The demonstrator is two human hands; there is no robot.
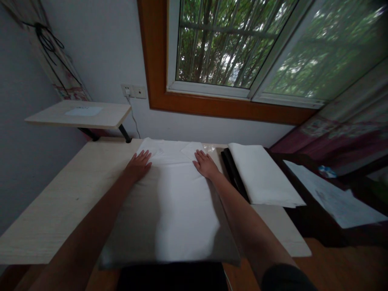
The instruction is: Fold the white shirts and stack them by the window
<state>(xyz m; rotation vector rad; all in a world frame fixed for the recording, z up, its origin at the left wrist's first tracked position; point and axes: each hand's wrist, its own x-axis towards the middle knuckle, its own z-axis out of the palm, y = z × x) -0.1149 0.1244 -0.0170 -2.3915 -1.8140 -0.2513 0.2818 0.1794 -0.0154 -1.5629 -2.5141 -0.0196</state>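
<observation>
White cloth [184,202] occupies the centre of the frame. Your left hand [138,165] and right hand [206,162] rest palm-down on its far part, flat, fingers extended, gripping nothing. Your palms and the fabric beneath them are hidden. Your left forearm [97,226] covers part of the cloth's left edge; the dark sleeve [286,279] at lower right is cut off. Shadow obscures the cloth's lower corners. You cannot identify the dark shape [172,279] at bottom centre.

The cloth lies on a pale wood-grain table [69,182] against a wall [100,48]. At left, a raised shelf [110,115] bears a paper sheet [84,111]. A window [230,48] fills the upper right.

Note the edges: the cloth's near edge reaches the table's near edge at lower centre. To your left, the tabletop extends to the frame's left border. To your right, clearance is narrower: a dark item [235,173] and folded white fabric [262,173] lie just beside your right forearm [242,214].
</observation>
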